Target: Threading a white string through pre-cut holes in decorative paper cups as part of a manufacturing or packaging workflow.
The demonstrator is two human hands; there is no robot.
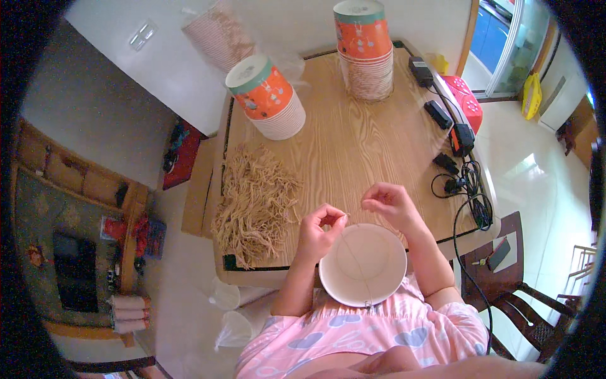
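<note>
A white round paper tub (372, 256) rests between my forearms at the table's near edge, its round face turned up. A thin cord (355, 252) crosses it, from my left hand to a small fastening at the near rim. My left hand (320, 232) pinches the cord's far end between thumb and forefinger, just beyond the tub's rim. My right hand (392, 205) is above the tub's far right rim, fingertips pressed together; what they hold is too small to make out. Left of my hands lies a loose pile of tan twisted cords (255, 208).
Two stacks of orange and green paper tubs, a left stack (268, 98) and a far stack (364, 50), stand on the wooden table (334, 151). Black adapters (437, 115) and coiled cables (470, 189) line the right edge. A dark chair (495, 265) stands right.
</note>
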